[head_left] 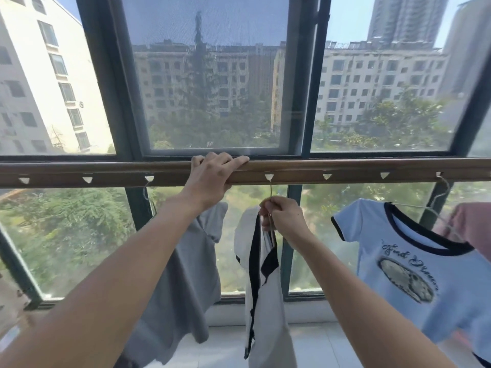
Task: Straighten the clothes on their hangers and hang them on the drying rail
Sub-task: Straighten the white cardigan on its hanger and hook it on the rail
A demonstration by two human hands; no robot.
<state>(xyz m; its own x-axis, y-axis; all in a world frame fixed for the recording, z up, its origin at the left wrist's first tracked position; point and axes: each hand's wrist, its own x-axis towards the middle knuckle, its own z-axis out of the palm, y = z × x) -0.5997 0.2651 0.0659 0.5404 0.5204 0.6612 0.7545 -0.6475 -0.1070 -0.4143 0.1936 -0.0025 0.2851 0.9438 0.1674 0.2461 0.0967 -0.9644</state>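
A brown drying rail (pixel 345 170) with a row of small triangular holes runs across the window. My left hand (pixel 212 176) grips the rail from above. My right hand (pixel 284 217) pinches the neck of a thin wire hanger (pixel 270 188) whose hook sits in a hole right of the left hand. From that hanger a white garment with black trim (pixel 263 288) hangs edge-on. A grey garment (pixel 183 282) hangs left of it, partly behind my left arm. A light blue T-shirt with dark collar and print (pixel 406 264) hangs at the right.
A pink garment (pixel 475 224) shows at the far right edge. Behind the rail stands a dark-framed window (pixel 308 107) with a mesh screen and buildings and trees outside. A white tiled sill (pixel 223 343) lies below the clothes.
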